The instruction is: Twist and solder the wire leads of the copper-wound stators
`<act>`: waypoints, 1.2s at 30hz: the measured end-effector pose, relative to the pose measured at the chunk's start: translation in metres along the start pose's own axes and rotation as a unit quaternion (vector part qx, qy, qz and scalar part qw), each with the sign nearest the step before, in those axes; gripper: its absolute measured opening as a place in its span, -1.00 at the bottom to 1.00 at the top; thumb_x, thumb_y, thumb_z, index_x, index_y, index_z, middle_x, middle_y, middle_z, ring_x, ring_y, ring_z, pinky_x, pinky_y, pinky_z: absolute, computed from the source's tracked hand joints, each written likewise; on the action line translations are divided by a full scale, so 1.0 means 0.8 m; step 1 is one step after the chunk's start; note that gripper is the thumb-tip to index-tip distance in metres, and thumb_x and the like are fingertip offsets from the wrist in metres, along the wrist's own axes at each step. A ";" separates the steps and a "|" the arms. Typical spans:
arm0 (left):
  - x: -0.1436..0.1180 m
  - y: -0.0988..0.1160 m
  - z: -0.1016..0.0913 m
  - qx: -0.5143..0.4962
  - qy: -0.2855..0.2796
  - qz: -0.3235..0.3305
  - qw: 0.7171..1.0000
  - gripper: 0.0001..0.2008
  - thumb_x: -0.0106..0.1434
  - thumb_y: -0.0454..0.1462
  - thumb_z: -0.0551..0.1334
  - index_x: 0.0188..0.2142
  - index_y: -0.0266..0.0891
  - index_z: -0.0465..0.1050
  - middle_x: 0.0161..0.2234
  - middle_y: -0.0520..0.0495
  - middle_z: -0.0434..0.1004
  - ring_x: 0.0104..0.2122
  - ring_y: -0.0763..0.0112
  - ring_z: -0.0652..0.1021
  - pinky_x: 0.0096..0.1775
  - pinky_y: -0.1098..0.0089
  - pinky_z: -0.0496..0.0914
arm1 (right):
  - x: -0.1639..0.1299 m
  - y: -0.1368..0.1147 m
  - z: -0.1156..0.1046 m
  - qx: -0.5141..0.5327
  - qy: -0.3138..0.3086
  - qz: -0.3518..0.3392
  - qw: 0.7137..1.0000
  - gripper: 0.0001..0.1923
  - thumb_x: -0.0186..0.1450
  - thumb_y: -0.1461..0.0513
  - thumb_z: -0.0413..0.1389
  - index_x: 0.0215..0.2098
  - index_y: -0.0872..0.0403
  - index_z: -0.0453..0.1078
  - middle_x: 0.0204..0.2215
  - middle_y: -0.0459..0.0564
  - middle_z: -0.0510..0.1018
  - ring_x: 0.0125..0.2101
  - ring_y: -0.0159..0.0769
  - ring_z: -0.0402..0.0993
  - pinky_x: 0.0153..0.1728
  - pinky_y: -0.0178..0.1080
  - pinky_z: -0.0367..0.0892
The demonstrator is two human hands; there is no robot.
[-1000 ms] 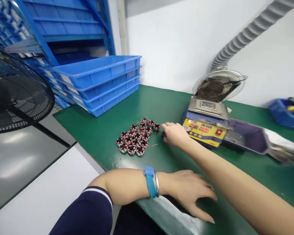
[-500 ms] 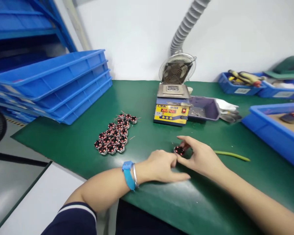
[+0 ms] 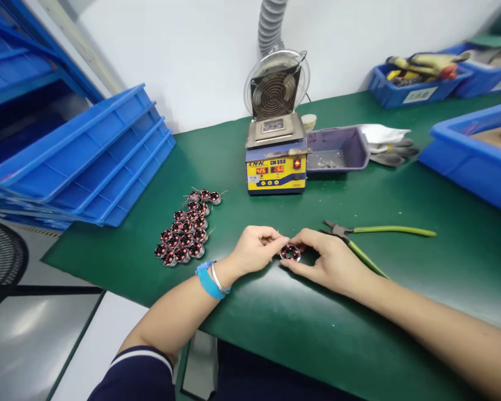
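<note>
Since a moment ago both hands have drawn closer around the small motor stator point(image 3: 290, 253), and the view has swung so that a pair of green-handled cutters point(image 3: 361, 236) now shows fully on the mat. The left hand point(image 3: 256, 249) has its fingers curled, the tips pinching the stator's left edge. The right hand point(image 3: 332, 260) cups it from the other side, thumb and forefinger closed on its rim. The stator sits between the two hands, low over the green mat point(image 3: 275, 312), near the front edge of the bench; whether it rests on the mat or is lifted just clear I cannot tell. A blue wrist strap point(image 3: 207, 280) and a metal bangle circle the left wrist.

To the left of the hands a cluster of stators point(image 3: 186, 229) with copper windings lies packed together on the mat. Behind it rises a stack of blue trays point(image 3: 87, 150). Straight beyond the hands stands a yellow-and-blue solder pot point(image 3: 276, 161) with red digits lit, a round fan point(image 3: 275, 86) on a grey hose behind it. A purple tray point(image 3: 336, 149) touches the pot's right side, and grey gloves point(image 3: 390, 146) lie just beside that. The cutters lie just right of the right hand. Blue bins point(image 3: 480, 156) line the right edge.
</note>
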State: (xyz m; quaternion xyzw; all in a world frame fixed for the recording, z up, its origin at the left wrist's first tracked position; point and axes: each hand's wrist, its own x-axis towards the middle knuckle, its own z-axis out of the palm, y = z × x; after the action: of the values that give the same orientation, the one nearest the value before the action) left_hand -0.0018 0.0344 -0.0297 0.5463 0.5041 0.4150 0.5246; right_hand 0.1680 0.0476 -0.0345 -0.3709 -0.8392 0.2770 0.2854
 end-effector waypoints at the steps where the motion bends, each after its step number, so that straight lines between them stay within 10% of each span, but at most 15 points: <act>1: 0.003 0.001 -0.001 0.000 0.012 -0.002 1.000 -0.57 0.03 0.03 0.31 -0.62 -0.32 0.37 -0.68 0.06 0.38 -0.69 0.65 0.29 -0.61 0.55 0.18 | -0.002 -0.002 0.003 -0.003 -0.002 -0.003 1.000 -0.82 0.17 0.10 0.12 -0.44 0.06 0.37 -0.50 -0.02 0.52 -0.49 -0.30 0.44 -0.45 -0.27 0.34; 7: 0.019 0.008 -0.023 -0.053 0.179 0.009 0.982 -0.64 0.04 -0.02 0.31 -0.52 -0.31 0.37 -0.66 0.11 0.33 -0.72 0.69 0.27 -0.65 0.59 0.10 | -0.006 -0.008 0.009 -0.018 0.012 0.050 0.999 -0.67 0.00 0.02 0.27 -0.53 0.06 0.30 -0.59 -0.07 0.47 -0.59 -0.35 0.36 -0.56 -0.31 0.23; 15: -0.007 0.012 -0.017 -0.025 -0.065 -0.076 0.995 -0.81 -0.09 -0.30 0.34 -0.50 -0.35 0.38 -0.62 0.08 0.39 -0.63 0.66 0.36 -0.55 0.59 0.22 | 0.003 -0.008 0.001 0.272 -0.016 0.118 0.955 -0.64 0.08 0.12 0.18 -0.20 0.12 0.34 -0.46 -0.02 0.54 -0.54 -0.39 0.41 -0.58 -0.35 0.30; 36: -0.002 0.008 -0.001 -0.107 0.009 -0.103 0.989 -0.59 -0.16 -0.15 0.46 -0.46 -0.34 0.34 -0.71 0.16 0.32 -0.72 0.68 0.31 -0.65 0.60 0.17 | 0.002 -0.010 0.014 0.375 0.026 0.184 0.908 -0.58 0.03 0.24 0.20 -0.14 0.17 0.28 -0.59 -0.15 0.39 -0.59 -0.44 0.35 -0.57 -0.38 0.32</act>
State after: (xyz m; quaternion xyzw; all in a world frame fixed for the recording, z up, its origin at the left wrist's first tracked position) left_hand -0.0018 0.0335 -0.0234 0.4282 0.5150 0.4156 0.6154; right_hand 0.1554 0.0413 -0.0364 -0.3917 -0.5826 0.6088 0.3695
